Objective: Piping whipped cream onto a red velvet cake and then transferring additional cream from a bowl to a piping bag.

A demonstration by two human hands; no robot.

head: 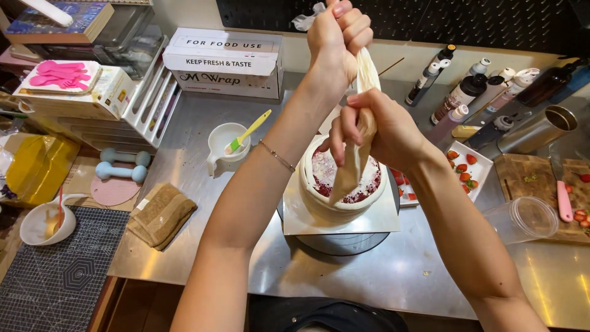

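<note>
A round white cake (319, 193) with a red filling in its middle stands on a square board atop a turntable (344, 243). A cream-filled piping bag (351, 166) hangs tip-down over the cake's centre. My left hand (338, 34) grips the twisted top of the bag, high up. Lower down, my right hand (378, 129) wraps around the bag's body just above the cake.
A white cup with a green-and-yellow brush (230, 142) sits left of the cake, a folded brown cloth (161, 215) nearer. A tray of strawberries (470, 166), squeeze bottles (467, 92), a clear plastic cup (522, 218) and a wooden board (541, 184) lie right. Boxes stand behind.
</note>
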